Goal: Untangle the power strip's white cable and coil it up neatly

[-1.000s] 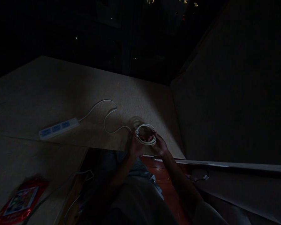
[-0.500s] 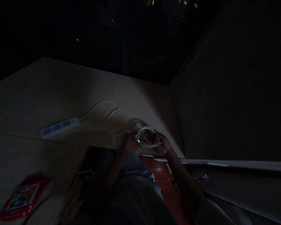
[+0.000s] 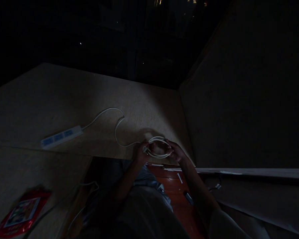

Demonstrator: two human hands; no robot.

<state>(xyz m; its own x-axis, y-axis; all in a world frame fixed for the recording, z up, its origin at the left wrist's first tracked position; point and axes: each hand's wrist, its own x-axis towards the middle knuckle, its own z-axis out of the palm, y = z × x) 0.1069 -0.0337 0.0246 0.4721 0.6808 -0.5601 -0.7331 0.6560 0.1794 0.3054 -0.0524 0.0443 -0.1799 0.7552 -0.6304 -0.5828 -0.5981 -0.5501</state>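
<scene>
The scene is very dark. A white power strip (image 3: 61, 137) with blue sockets lies on a pale board (image 3: 64, 96). Its white cord (image 3: 107, 111) snakes right and ends in a coil (image 3: 157, 148) held over the board's near edge. My left hand (image 3: 141, 154) grips the left side of the coil, fingers closed around it. My right hand (image 3: 176, 152) holds the right side of the coil, fingers curled on it.
A red packet (image 3: 22, 213) lies at the lower left on another board. A second pale cable (image 3: 86, 191) hangs in the gap below the board. A tall panel (image 3: 239, 99) stands on the right. Red-brown floor (image 3: 174, 189) with small scraps shows below my hands.
The coil has been turned flatter between my hands and the loose cord's loop has shortened a little. My hands have shifted slightly right; the power strip has stayed in place.
</scene>
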